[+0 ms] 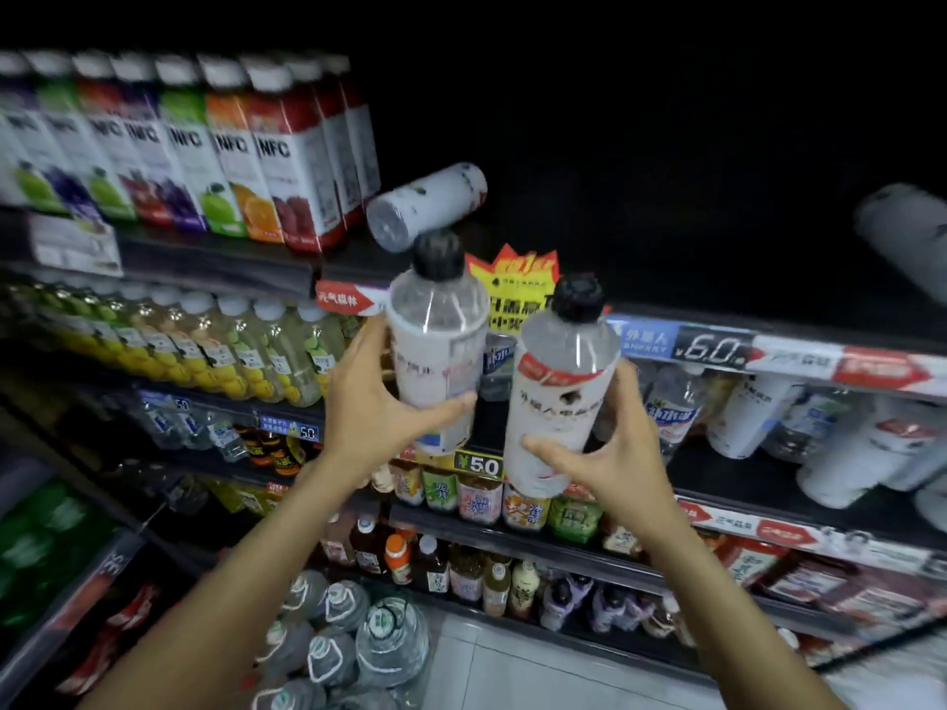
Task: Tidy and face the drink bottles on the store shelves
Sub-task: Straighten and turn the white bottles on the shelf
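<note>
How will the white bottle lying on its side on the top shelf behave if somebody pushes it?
The white bottle is round and lies on its side, so it would probably roll at a push. It rests close to the shelf edge, so it might fall off. Its body looks like smooth wrapped plastic, probably fairly stiff, perhaps a little slippery.

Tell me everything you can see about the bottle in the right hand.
The bottle in the right hand is clear plastic with a black ribbed cap, a white wrap label with a red band at its top edge and dark print. It looks full of clear liquid. It is held nearly upright, leaning slightly, in front of the shelves. The right hand grips its lower half, fingers curled round the label.
</note>
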`<state>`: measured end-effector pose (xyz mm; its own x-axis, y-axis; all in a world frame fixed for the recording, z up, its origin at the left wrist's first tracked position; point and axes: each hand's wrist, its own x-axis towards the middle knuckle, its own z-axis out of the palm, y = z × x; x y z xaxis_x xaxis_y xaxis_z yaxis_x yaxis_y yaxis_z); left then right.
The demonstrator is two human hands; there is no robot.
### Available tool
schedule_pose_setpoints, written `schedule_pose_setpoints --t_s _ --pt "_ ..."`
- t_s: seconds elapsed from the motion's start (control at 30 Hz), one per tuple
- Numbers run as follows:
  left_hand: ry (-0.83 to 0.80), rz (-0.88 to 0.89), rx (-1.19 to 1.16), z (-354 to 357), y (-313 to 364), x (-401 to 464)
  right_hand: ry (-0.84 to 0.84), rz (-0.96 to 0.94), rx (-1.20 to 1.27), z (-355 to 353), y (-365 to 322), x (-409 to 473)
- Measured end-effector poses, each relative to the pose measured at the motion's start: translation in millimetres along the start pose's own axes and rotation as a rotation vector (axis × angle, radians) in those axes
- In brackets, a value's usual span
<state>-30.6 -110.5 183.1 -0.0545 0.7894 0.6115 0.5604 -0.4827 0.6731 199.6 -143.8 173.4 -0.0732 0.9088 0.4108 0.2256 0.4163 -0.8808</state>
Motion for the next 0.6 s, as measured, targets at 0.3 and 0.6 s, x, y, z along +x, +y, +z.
schedule_pose_setpoints --t_s 0.3,0.6 --pt "0.079 0.465 0.207 -16 69 140 0.331 -0.109 0.079 -67 -90 51" --pt "-0.098 0.204 0.058 70 32 186 0.494 -0.169 -0.072 -81 -67 110"
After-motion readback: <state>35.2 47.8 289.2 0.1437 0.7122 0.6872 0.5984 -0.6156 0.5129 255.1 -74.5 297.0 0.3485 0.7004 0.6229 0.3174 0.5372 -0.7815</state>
